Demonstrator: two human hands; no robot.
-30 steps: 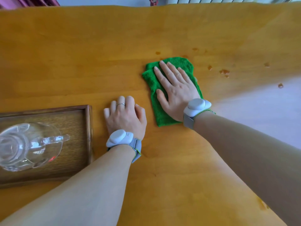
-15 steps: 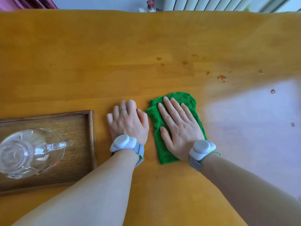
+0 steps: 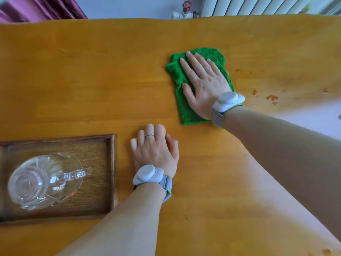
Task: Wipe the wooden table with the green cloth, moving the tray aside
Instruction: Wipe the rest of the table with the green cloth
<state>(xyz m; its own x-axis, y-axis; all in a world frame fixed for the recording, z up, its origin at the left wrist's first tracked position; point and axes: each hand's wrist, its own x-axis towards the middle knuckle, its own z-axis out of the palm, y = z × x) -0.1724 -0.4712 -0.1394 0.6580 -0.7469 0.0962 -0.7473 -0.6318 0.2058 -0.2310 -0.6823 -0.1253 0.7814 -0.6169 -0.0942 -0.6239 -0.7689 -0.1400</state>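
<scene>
Several spots (image 3: 271, 98) sit just right of the right hand (image 3: 206, 85), which lies flat on the cloth (image 3: 184, 111), fingers straight. Left hand (image 3: 155, 150) rests flat, gripping nothing; tray (image 3: 112, 163) just to its left.

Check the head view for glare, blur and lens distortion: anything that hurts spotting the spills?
Head view: a pale window glare washes out the table at right, beside the brown spill spots; the far edge bows from wide-angle distortion; the curtain at top left is smeared; the green cloth under the right hand is sharp; the glass pitcher throws small reflections.
</scene>
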